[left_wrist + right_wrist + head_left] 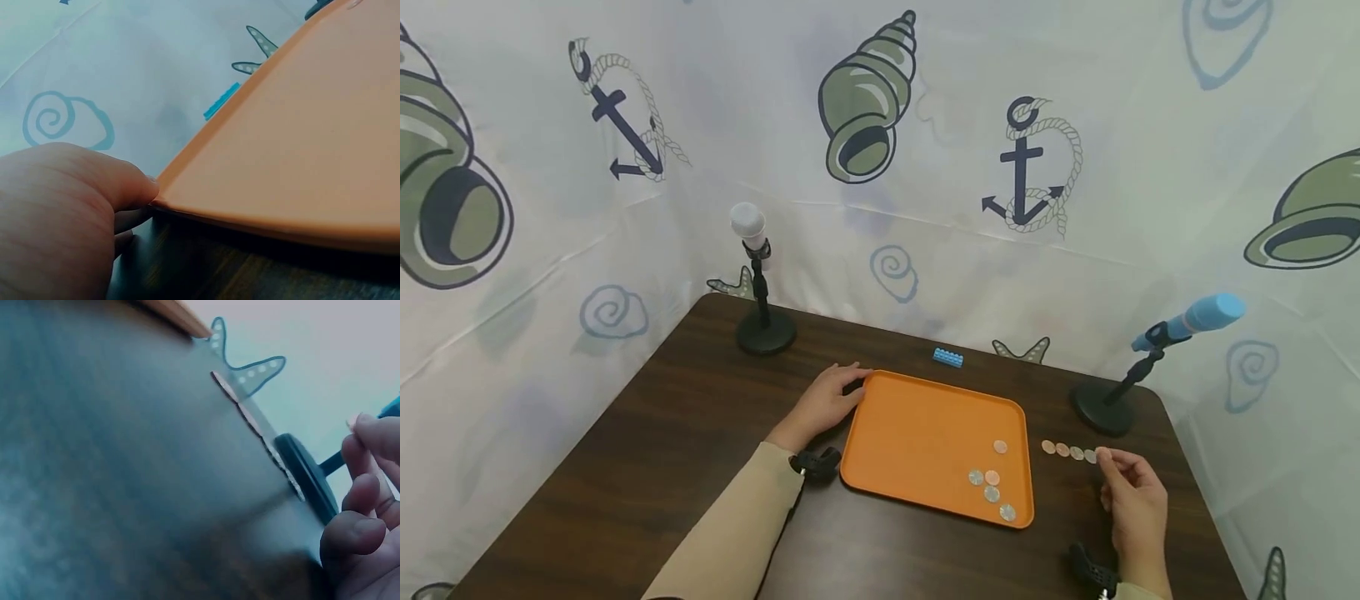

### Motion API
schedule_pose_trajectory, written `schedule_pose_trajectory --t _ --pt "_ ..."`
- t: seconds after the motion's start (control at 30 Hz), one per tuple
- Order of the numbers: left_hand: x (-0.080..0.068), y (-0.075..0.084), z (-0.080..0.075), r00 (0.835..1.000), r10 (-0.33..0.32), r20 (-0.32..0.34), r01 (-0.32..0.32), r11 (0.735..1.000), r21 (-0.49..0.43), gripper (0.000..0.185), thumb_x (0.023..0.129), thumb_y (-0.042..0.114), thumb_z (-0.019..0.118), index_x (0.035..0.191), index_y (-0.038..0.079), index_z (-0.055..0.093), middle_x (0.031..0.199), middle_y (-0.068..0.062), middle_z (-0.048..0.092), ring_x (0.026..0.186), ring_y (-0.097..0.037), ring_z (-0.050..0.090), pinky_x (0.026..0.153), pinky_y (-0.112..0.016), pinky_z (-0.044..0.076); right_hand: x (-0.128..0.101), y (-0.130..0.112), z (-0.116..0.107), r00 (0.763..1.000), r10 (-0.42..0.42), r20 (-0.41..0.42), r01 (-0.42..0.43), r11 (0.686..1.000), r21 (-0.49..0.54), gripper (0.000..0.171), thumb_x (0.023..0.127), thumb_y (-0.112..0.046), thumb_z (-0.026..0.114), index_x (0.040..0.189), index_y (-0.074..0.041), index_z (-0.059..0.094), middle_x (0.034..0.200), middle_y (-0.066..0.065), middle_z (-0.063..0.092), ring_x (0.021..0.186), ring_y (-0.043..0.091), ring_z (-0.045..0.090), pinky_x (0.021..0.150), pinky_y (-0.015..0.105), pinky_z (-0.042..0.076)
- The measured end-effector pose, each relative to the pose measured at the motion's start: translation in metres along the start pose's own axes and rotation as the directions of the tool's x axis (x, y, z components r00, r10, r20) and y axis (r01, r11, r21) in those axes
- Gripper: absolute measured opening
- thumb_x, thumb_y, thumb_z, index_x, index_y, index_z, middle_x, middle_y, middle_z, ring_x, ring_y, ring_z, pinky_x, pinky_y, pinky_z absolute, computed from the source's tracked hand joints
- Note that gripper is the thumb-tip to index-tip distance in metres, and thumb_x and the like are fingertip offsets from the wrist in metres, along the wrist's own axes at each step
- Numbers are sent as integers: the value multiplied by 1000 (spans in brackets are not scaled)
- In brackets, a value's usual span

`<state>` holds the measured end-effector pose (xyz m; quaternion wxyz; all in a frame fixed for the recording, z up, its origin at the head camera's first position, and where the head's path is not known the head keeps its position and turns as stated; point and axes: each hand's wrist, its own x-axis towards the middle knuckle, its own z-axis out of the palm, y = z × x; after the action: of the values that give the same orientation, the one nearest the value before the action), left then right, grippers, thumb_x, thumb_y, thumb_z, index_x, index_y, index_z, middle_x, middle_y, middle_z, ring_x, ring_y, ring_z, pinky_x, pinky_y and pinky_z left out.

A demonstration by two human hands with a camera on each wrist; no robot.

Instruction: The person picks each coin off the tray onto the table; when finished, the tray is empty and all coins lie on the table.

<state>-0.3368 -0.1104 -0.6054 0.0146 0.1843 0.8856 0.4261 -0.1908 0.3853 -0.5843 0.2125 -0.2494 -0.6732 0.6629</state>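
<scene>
My left hand (827,400) holds the far left corner of an orange tray (925,425), thumb and fingers at its rim. In the left wrist view the thumb's tip meets the corner of the tray (281,137), other fingertips lower beside it. Several coins (992,493) lie toward the tray's right side. Right of the tray, a row of coins (1062,450) lies flat on the table. My right hand (1135,500) is at the row's right end, pinching a coin (352,422) between thumb and finger; the other fingers are curled.
Behind the tray lies a small blue brick-like block (947,357). A black stand with a white-topped piece (764,332) is at the back left; another with a blue cylinder (1195,321) stands behind the right hand. A patterned cloth (955,208) hangs behind the dark table (647,450).
</scene>
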Motion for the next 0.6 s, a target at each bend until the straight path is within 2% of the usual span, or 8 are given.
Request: schedule_pose_trajectory --t 0.1,0.2,0.27,0.43,0.6 --pt "2 2 1 1000 -5 6 5 1000 -4 46 111 31 66 156 21 63 167 -11 54 165 -38 34 137 -64 22 -1 -1 -2 1000 -22 -2 22 994 -103 29 96 -16 86 118 -9 69 81 -12 70 53 8 51 43 23 42" --pt "2 3 2 1000 -22 16 22 1000 -13 46 111 30 66 156 21 63 168 -11 53 166 -41 31 136 -66 22 -2 -3 -4 998 -70 -11 66 980 -189 30 97 -16 85 121 -8 67 81 -14 70 54 8 52 44 22 44" --pt "1 4 3 999 -31 26 32 999 -15 46 111 31 65 156 22 62 169 -10 52 167 -41 28 136 -66 21 -1 -4 -6 993 -112 -27 102 963 -251 30 98 -19 84 121 -7 68 81 -16 69 56 8 54 47 22 45" --pt "3 6 3 999 -37 30 38 999 -38 46 112 33 64 157 24 62 171 -9 49 168 -43 24 135 -69 21 3 -7 -9 978 -203 -36 171 895 -412 27 101 -26 81 116 -7 69 78 -20 62 60 6 55 54 20 49" --pt "5 8 4 998 -50 27 50 999 -22 46 111 34 65 156 25 63 171 -9 49 168 -42 26 135 -69 22 1 -6 -13 984 -169 -51 125 872 -474 25 103 -30 78 113 -7 73 76 -23 60 62 4 57 55 20 49"
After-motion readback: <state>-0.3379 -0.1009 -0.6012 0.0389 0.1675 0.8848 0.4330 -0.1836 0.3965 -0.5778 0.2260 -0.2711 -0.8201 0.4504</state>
